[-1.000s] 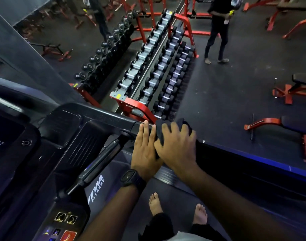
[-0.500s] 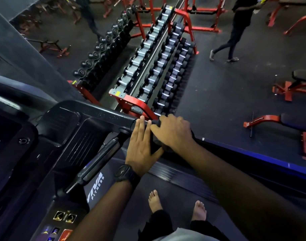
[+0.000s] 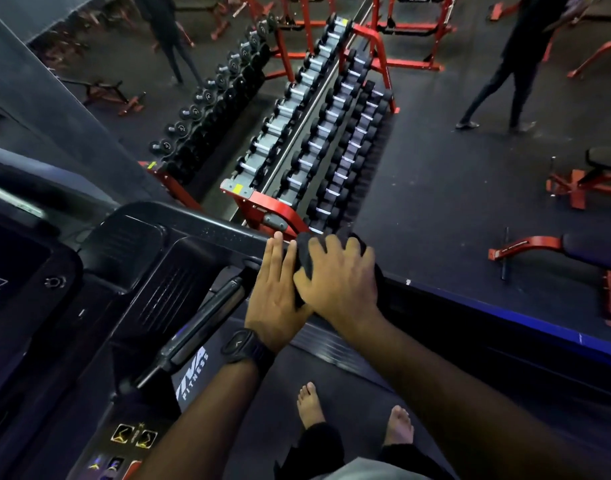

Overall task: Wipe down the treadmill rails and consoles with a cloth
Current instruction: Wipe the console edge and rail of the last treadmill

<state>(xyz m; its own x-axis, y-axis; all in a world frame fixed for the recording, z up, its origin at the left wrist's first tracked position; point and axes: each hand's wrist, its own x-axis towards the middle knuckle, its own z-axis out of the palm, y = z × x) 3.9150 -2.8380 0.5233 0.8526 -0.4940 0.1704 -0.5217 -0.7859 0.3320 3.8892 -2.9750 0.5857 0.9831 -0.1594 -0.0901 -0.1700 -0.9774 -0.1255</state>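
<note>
I stand on a black treadmill, looking down at its right side rail (image 3: pixel 224 233). A dark cloth (image 3: pixel 306 256) is draped over that rail. My right hand (image 3: pixel 338 275) lies on top of the cloth with its fingers curled round it and the rail. My left hand (image 3: pixel 274 289), with a black watch on the wrist, rests flat beside it, fingers straight, touching the rail and the cloth's left edge. The console (image 3: pixel 30 289) with its dark screen fills the left side. A short inner handlebar (image 3: pixel 200 327) runs below the rail.
Lit control buttons (image 3: pixel 134 436) sit at the lower left. My bare feet (image 3: pixel 352 415) stand on the belt. Beyond the rail stands a red dumbbell rack (image 3: pixel 318 143). Red benches (image 3: pixel 557 247) are at right. A person (image 3: pixel 512 64) walks at the far right, another (image 3: pixel 169 36) at the far left.
Both hands and the cloth slid up the rail toward the console, then back a little. The person in the background has walked to the right.
</note>
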